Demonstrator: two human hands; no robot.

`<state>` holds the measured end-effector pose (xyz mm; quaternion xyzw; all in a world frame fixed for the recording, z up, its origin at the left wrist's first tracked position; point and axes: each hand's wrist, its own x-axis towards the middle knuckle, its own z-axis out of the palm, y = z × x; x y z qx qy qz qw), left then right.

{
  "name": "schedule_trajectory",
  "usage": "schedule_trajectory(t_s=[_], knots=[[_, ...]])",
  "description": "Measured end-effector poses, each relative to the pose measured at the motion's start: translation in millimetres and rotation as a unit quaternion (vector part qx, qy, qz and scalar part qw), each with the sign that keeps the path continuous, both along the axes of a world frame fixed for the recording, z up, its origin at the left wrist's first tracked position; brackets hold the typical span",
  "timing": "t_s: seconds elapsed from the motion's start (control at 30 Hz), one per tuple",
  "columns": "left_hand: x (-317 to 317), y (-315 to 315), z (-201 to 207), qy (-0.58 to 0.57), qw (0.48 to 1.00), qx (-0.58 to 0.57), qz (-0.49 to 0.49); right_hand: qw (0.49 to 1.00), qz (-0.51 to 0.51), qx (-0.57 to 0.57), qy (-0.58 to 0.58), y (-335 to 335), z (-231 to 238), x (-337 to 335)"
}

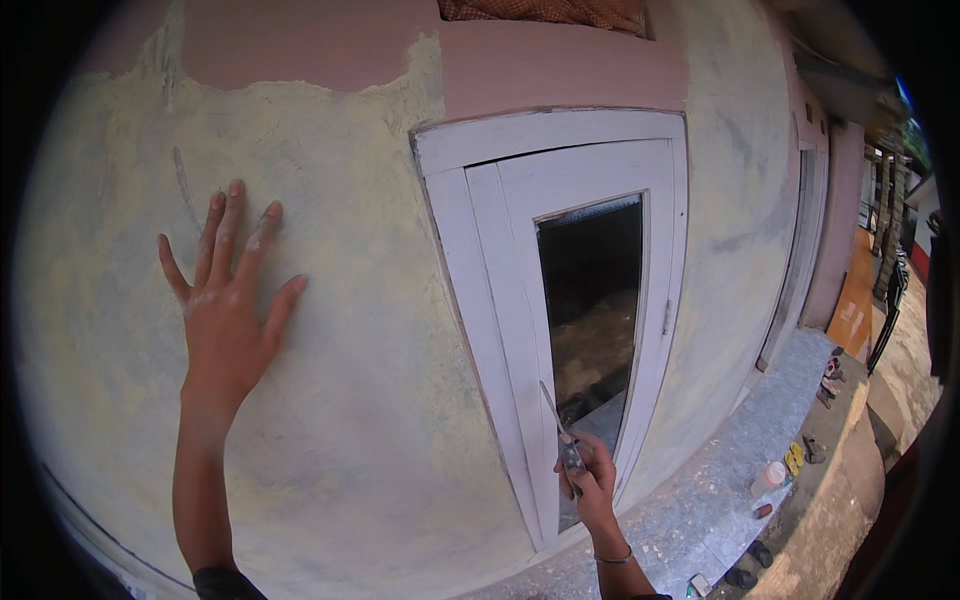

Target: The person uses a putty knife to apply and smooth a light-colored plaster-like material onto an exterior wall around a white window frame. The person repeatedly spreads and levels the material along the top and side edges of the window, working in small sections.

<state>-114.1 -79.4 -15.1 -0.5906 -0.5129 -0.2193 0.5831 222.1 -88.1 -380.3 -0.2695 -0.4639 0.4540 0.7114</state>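
My left hand [222,315] is spread out against a patchy pale yellow-grey plastered wall [370,370], its fingers apart and dusted with white. In my right hand [594,482] is a putty knife [556,418], seen nearly edge-on, its smeared dark handle gripped and its thin blade tilted up to the left. The blade appears in front of a white-painted wooden frame [497,270] with a dark glass pane [590,300]. I cannot tell whether the blade touches the wood.
Pink paint [290,45] covers the upper wall. Below runs a speckled grey ledge [690,510] with a white tub [770,477], yellow sandals [794,458], dark footwear [741,578] and a small pale device [699,584]. Another doorway [795,250] stands farther right, near an orange-brown board [853,300].
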Motion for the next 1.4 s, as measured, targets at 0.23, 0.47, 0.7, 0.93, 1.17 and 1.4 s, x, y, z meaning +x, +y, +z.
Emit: schedule_trajectory(t_s=[0.23,0.47,0.7,0.93,1.17,1.4], knots=[[-8.5,2.0,0.4,0.017,0.999,-0.001,-0.035,0.993,-0.038,0.089,-0.068,-8.9,95.4,-28.2],[-13.4,5.1,3.4,0.017,0.999,-0.018,-0.048,0.924,-0.228,0.226,-0.208,2.1,247.6,-88.6],[-24.3,7.8,3.9,0.044,0.997,-0.012,-0.065,0.849,-0.389,0.203,-0.294,23.1,350.1,-138.8],[-37.8,14.7,6.4,0.060,0.991,-0.008,-0.118,0.825,-0.460,0.189,-0.270,26.7,375.5,-145.9],[-40.8,15.8,3.9,0.059,0.987,0.003,-0.151,0.831,-0.456,0.140,-0.286,34.5,388.8,-134.5],[-32.5,15.9,0.9,0.052,0.989,0.006,-0.139,0.811,-0.465,0.162,-0.317,48.9,383.8,-126.8]])
